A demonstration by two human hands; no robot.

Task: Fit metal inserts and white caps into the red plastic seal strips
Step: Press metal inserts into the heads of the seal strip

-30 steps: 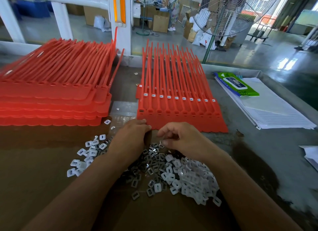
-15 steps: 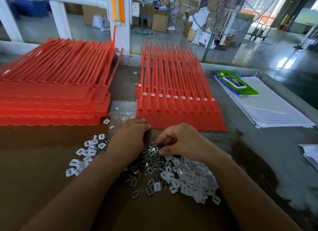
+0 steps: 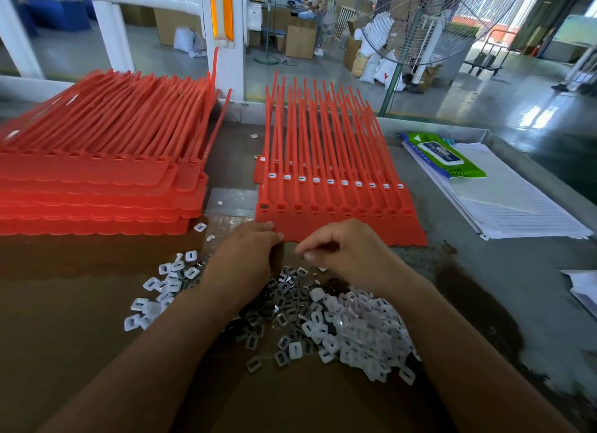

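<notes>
Reference landmark: the red strip sheet (image 3: 355, 230) lying directly ahead of you.

1. Change. Half a second ago your right hand (image 3: 345, 255) was down among the metal inserts (image 3: 284, 298) just in front of the sheet's near edge. It has now risen clear of that pile and hangs at the near edge itself. Your left hand (image 3: 245, 258) has barely shifted. Its fingertips remain against the sheet's near-left corner.

2. Grip state. The right fingers are curled, with the thumb closed toward the forefinger in a pinch. Whether an insert is caught there cannot be told, because the piece would be too small and the fingers hide it. The left fingers are curled downward at the corner, and anything under them is hidden.

3. Parts location. The loose white caps (image 3: 365, 332) are heaped in front of the sheet, beyond the inserts on the right. A row of fitted caps (image 3: 329, 182) crosses the strips further up the sheet. The sockets nearer its front edge look unfilled.

4. Meaning. The lift suggests a pick attempt has finished. The likely next action is to seat an insert in the leftmost near socket (image 3: 264, 205).
</notes>
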